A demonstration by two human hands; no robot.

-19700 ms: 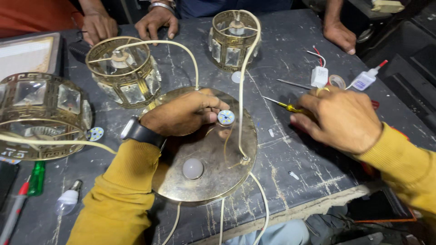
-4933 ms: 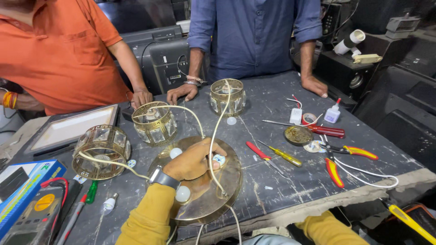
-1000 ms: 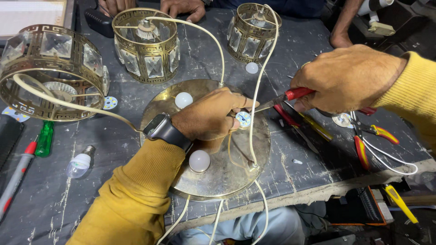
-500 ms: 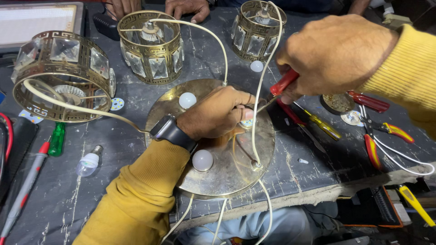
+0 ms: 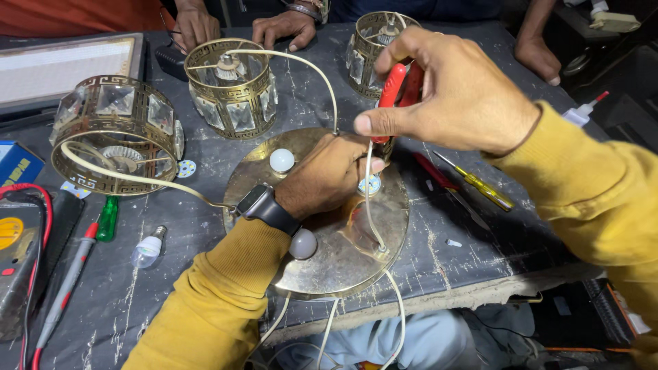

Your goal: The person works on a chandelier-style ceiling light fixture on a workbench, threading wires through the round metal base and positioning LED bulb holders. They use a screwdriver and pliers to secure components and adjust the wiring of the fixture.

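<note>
A loose white bulb [image 5: 147,251] lay on the dark counter [image 5: 171,301] just beside a green-handled screwdriver [image 5: 106,218]. A yellow-handled screwdriver [image 5: 480,186] lay toward the right edge, a small white glue bottle [image 5: 582,111] beyond it, a multimeter [image 5: 15,264] far left.

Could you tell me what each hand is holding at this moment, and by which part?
The right hand grips red-handled pliers by the handles. The left hand rests on the brass disc, pinching a white wire.

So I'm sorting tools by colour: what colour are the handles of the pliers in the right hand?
Red, clearest in the head view: red-handled pliers in the right hand.
</note>
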